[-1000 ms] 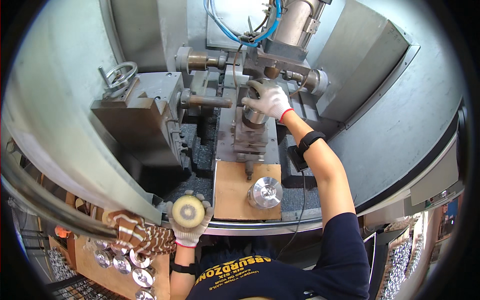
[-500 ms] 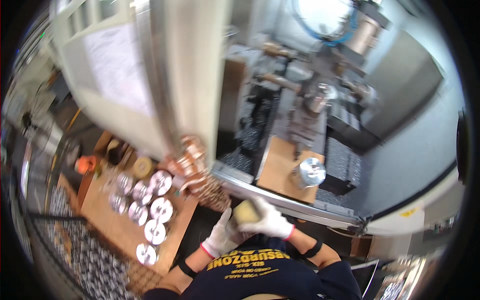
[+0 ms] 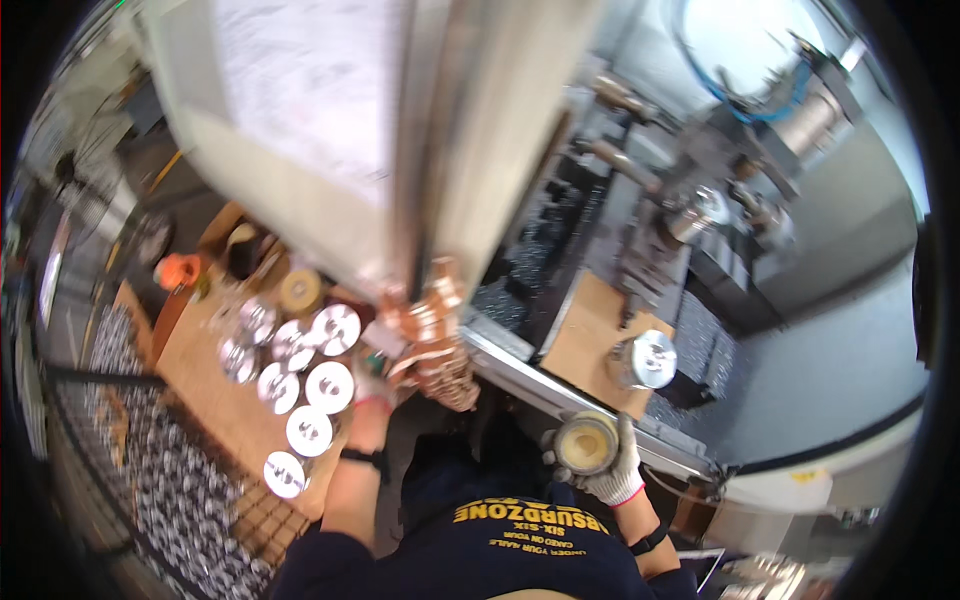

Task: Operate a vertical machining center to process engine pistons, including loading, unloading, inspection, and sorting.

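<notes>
My right hand [image 3: 618,478], in a white knit glove, is closed around a round, cup-like grey piece [image 3: 585,443] with a yellowish inside that faces up. My left hand [image 3: 373,388], gloved too, reaches to the right edge of the brown board [image 3: 210,410], beside a hanging striped brown-and-white cloth [image 3: 438,345]. Blur and the cloth obscure its fingers, so I cannot make out whether they grip anything. Several shiny machined metal discs [image 3: 330,387] lie on the board just left of that hand.
Right of me is an open machine bay with a clamped metal cylinder [image 3: 700,212], and another cylinder [image 3: 645,360] on a brown sheet [image 3: 598,335]. Metal chips lie around them. A pale machine door [image 3: 300,90] stands ahead. A yellowish ring [image 3: 300,291] and orange object [image 3: 178,271] sit far left.
My hands, formerly together around the grey piece, have parted. The right hand has carried it rightward; the left has let go and moved left to the board. The view has also shifted.
</notes>
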Action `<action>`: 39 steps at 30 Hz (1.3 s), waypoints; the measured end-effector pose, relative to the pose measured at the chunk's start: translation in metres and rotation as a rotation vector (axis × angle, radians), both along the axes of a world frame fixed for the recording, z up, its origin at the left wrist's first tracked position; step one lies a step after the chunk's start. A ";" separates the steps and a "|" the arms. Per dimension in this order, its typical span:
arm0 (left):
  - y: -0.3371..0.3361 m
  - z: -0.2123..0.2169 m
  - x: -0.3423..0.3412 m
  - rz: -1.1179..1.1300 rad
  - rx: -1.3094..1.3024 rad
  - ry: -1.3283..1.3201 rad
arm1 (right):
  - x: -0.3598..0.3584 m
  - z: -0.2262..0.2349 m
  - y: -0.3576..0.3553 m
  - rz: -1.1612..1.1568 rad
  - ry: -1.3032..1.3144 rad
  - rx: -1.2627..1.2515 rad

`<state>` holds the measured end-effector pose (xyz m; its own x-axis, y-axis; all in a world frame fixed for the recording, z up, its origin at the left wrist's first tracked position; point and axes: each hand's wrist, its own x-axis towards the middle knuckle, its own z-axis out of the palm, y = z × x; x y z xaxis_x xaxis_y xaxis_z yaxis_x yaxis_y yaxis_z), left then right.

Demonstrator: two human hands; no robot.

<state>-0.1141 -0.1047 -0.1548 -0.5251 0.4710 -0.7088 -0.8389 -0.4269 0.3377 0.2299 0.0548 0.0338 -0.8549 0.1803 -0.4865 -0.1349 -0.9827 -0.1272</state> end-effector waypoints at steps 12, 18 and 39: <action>0.026 0.172 0.110 -1.054 -0.011 0.617 | 0.009 0.089 0.186 -0.192 -0.541 1.412; 0.131 0.162 0.143 -0.708 -0.275 1.989 | -0.067 0.127 0.313 -0.295 -1.210 2.140; 0.157 0.127 0.156 -0.703 -0.471 2.359 | 0.118 0.163 0.140 0.006 -1.120 2.041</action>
<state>0.0423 0.0526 -0.0282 -0.1459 0.8880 0.4360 0.9079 -0.0549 0.4156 0.3478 0.1948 0.1965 -0.4814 0.8642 0.1465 0.6628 0.4683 -0.5843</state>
